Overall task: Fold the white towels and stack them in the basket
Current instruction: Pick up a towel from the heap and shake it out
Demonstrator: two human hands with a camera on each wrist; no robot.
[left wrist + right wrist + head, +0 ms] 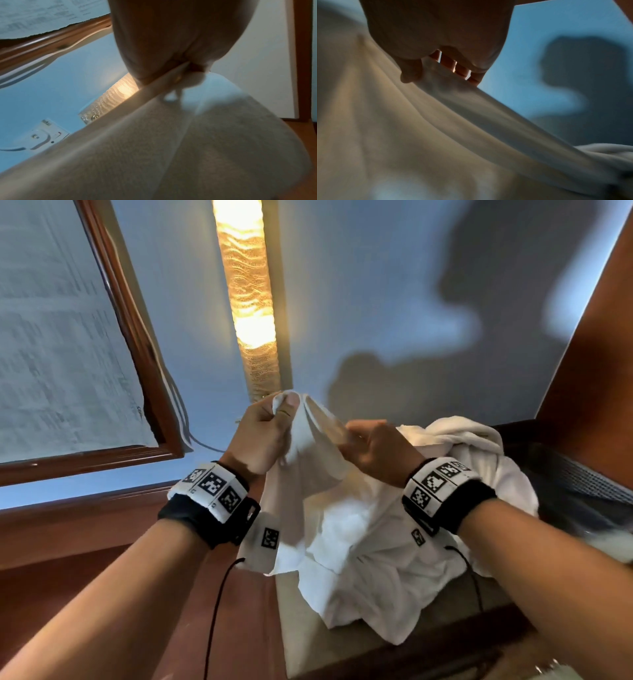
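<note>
A person's left hand (265,433) clenches a bunched corner of a white towel (329,508), fingers (270,414) curled tight with the thumb pressed over the cloth, and holds it raised before a pale wall. The right hand (380,450) grasps the same towel's upper edge just beside it, fingers (462,70) bent round the hem. The towel hangs down onto a heap of white towels (472,453) on the table (301,628). Both wrist views are blurred and largely filled with cloth; the basket cannot be made out.
</note>
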